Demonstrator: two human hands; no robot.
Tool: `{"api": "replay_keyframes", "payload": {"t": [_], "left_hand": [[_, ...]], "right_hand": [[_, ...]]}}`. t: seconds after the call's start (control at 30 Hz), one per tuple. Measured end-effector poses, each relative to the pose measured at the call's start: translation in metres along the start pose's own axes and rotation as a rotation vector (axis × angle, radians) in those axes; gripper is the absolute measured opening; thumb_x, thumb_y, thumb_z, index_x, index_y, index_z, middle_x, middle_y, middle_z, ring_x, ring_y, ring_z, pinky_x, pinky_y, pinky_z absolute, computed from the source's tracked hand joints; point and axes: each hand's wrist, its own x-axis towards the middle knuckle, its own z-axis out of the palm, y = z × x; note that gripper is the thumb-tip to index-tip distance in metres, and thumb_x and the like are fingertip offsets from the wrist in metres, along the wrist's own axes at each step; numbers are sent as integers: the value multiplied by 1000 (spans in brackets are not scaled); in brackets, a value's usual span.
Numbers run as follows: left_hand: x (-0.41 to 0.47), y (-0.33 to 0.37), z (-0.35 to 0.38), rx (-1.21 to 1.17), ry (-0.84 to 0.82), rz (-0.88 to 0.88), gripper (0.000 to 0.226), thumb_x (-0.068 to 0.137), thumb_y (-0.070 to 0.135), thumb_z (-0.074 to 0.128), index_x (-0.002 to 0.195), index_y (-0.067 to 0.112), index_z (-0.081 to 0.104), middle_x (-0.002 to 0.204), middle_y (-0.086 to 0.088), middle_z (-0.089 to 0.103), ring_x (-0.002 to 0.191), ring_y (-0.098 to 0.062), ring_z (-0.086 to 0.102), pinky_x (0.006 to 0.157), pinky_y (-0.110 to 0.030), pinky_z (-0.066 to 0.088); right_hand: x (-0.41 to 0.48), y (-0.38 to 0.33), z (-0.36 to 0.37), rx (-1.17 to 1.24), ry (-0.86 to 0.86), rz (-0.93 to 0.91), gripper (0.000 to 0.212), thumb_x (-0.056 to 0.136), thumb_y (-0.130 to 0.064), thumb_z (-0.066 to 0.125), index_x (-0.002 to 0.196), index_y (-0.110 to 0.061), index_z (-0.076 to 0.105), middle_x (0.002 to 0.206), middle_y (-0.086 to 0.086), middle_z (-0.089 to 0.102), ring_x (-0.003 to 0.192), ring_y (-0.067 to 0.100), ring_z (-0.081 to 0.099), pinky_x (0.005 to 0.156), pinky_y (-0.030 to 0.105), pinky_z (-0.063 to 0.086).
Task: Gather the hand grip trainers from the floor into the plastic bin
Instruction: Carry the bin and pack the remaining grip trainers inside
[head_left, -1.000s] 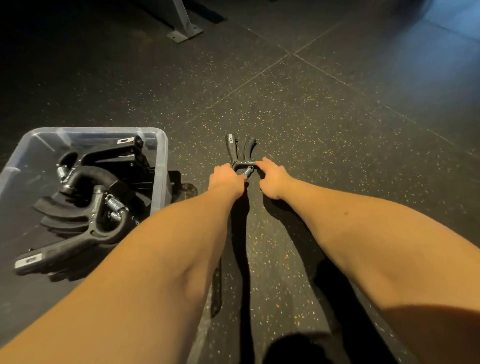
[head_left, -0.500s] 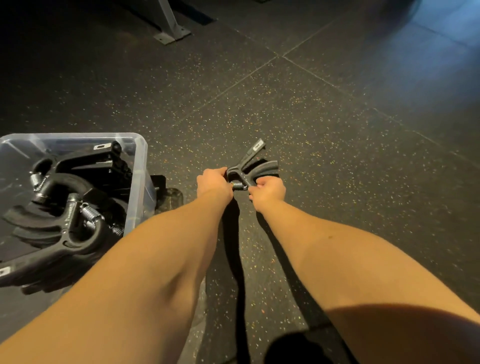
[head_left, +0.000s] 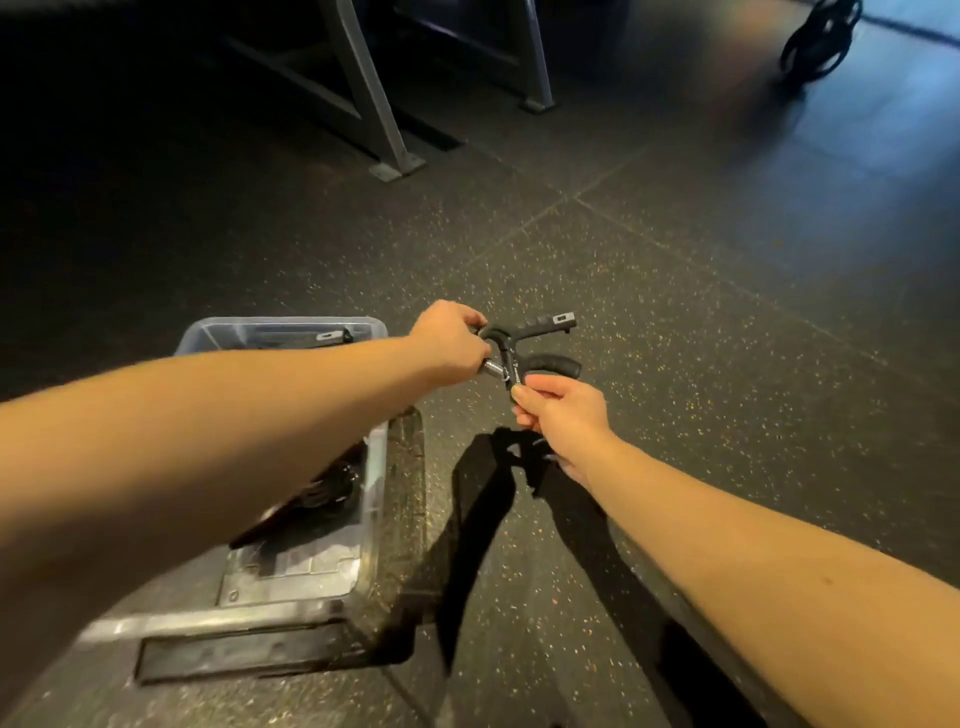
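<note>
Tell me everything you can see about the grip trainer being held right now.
The hand grip trainer is black, with two handles splayed to the right and a metal spring at its looped left end. It is off the floor, just right of the clear plastic bin. The left hand grips the looped end; the right hand pinches it from below.

The room is dim, and the far left behind the plastic bin (head_left: 375, 467) is almost black. A pale blue glow lies on the floor (head_left: 727, 322) far off to the right of the bin. Both arms look bright, and dark shadows fall on the floor just right of the bin. The near rim of the bin is smeared and blurry. Straight lines bend near the picture's edges.
</note>
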Motion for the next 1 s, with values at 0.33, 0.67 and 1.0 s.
{"api": "replay_keyframes", "payload": {"t": [0.33,0.67,1.0], "left_hand": [[-98,-55,-139,-154,107,-43,22,92,5,64,101,21,75,91,-3,75,90,-23,73,77,-29,61],[-147,-132,-178,-474,153,-208,15,91,2,66,94,14,74,92,-8,73,77,-18,65,63,-26,56],[-177,-163,-167,-714,-40,-405,42,85,5,75,122,-3,58,90,-14,73,75,-24,72,71,-33,62]], "right_hand": [[-73,-48,74,-57,72,143,46,89,-38,74,113,0,64,99,13,75,69,15,75,45,18,53],[-117,-45,147,-123,-249,5,24,93,-12,70,114,-1,67,82,17,72,45,4,59,44,14,46],[-134,-14,164,-133,-302,194,24,91,-13,72,109,1,67,88,20,76,57,14,67,50,19,53]]}}
